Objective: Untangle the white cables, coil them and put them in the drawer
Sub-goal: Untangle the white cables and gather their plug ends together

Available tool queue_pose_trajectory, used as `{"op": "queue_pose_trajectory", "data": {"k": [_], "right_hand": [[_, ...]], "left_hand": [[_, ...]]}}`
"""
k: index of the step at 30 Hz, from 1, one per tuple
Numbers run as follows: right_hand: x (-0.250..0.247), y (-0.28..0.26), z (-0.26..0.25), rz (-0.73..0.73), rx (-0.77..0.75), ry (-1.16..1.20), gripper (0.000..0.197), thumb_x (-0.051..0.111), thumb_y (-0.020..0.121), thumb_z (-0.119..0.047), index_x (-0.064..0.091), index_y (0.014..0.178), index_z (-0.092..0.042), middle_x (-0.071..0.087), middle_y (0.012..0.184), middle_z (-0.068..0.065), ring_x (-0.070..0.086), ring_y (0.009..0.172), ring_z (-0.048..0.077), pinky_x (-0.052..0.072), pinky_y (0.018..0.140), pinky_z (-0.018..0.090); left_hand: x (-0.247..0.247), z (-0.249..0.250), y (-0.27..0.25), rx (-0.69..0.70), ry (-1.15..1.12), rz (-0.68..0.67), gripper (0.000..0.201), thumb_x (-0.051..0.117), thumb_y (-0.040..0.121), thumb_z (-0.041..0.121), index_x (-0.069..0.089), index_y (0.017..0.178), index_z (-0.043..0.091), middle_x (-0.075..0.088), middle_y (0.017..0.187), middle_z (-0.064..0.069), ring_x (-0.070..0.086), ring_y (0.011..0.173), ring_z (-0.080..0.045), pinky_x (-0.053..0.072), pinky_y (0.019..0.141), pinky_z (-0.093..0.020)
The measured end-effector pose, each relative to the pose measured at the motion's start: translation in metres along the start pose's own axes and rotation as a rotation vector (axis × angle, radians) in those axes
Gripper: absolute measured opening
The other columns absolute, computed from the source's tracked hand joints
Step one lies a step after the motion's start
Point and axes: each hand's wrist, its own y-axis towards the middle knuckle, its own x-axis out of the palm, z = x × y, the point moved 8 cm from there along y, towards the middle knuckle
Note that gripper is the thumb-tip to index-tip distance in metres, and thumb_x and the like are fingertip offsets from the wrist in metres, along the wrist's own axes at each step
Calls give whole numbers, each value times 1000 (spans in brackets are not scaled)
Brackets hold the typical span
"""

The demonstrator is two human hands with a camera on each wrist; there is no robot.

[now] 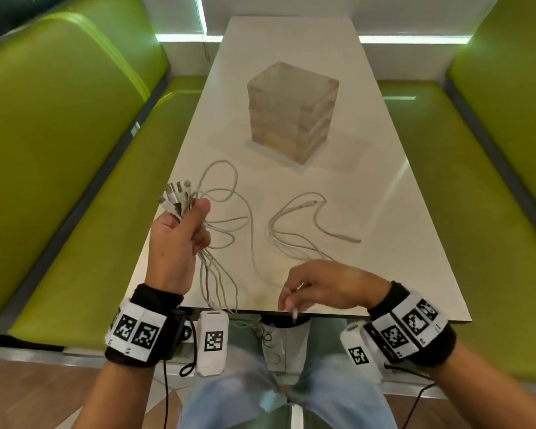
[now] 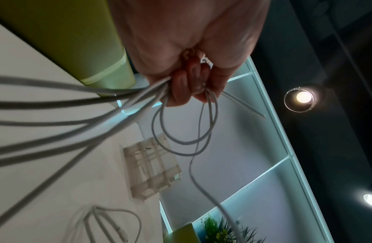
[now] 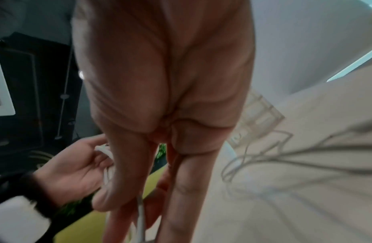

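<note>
My left hand (image 1: 190,222) is raised over the table's left edge and grips a bundle of white cables (image 1: 217,274) just below their connectors (image 1: 175,196). In the left wrist view the fingers (image 2: 181,88) curl round the strands, which loop on the table and hang over its front edge. My right hand (image 1: 288,300) hovers at the front edge and pinches one white cable end (image 1: 294,315), seen between its fingers in the right wrist view (image 3: 140,213). Another white cable (image 1: 300,224) lies loose on the table. The translucent drawer unit (image 1: 293,111) stands mid-table, drawers closed.
The white table (image 1: 384,243) is narrow, with green bench seats (image 1: 75,196) on both sides. Cable strands trail off the front edge onto my lap (image 1: 266,332). A lit white wall panel (image 1: 415,40) closes the far end.
</note>
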Motion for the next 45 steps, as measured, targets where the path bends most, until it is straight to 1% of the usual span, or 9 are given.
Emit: {"op": "queue_pose_trajectory", "data": {"k": [8,12,15,20,24,29,36,41,45], "right_hand": [[24,8,31,74,111,-156,48,77,72,-15,62,117,-16,65,91,-8,62,84,9,49,79,23],[-2,-5,33,151,134,-137,83,84,65,-22,43,138,-24,53,113,-8,61,92,11,53,84,29],[-28,-19,22,251,72,-73,106,83,66,-32,18,149,-30,42,136,-8,53,108,8,47,90,21],[-37,-23,-26,269,-240,284,92,77,72,-32,20,142,-50,26,154,-16,31,137,1,32,109,22],[-22,-16,-37,192,-275,385,53,67,83,-5,49,129,-24,57,130,-3,57,118,9,46,99,25],[-14,-13,-6,248,-150,402,21,56,92,-4,64,110,-1,70,102,14,69,90,18,56,84,33],[8,-1,30,128,-17,-326,26,57,90,-9,69,112,-15,60,105,-6,56,96,7,42,88,19],[-42,-17,27,565,4,-142,39,43,89,7,59,122,-8,60,117,8,57,97,13,44,91,22],[-44,-15,14,542,-73,160,48,32,97,0,47,134,-25,55,128,-3,58,111,10,47,98,25]], "left_hand": [[21,-23,-17,-37,209,-196,14,67,85,18,64,76,8,28,57,-2,23,47,-12,25,44,-22],[22,-28,-21,-51,319,-250,13,62,89,14,66,76,10,31,55,3,25,48,-12,26,44,-21],[23,-33,-23,-76,399,-297,23,62,88,15,60,81,-7,32,56,0,27,48,-12,27,45,-21],[37,-48,-34,-191,532,-478,29,65,87,17,57,78,-9,36,54,1,31,48,-11,29,46,-21],[44,-49,-43,-231,522,-586,7,70,81,23,68,77,18,40,56,4,32,50,-9,30,47,-18],[19,-45,-26,-172,290,-392,49,74,75,41,64,99,0,33,51,12,27,45,-7,26,45,-20],[18,-36,-20,-160,3,-328,31,69,81,40,60,81,10,26,50,11,21,43,-6,23,43,-19],[20,-32,-19,-153,-85,-337,37,73,74,44,58,79,10,27,50,12,22,42,-4,22,42,-18],[24,-28,-18,-152,-116,-341,33,74,74,45,61,75,14,21,52,9,21,42,-4,22,41,-19]]}}
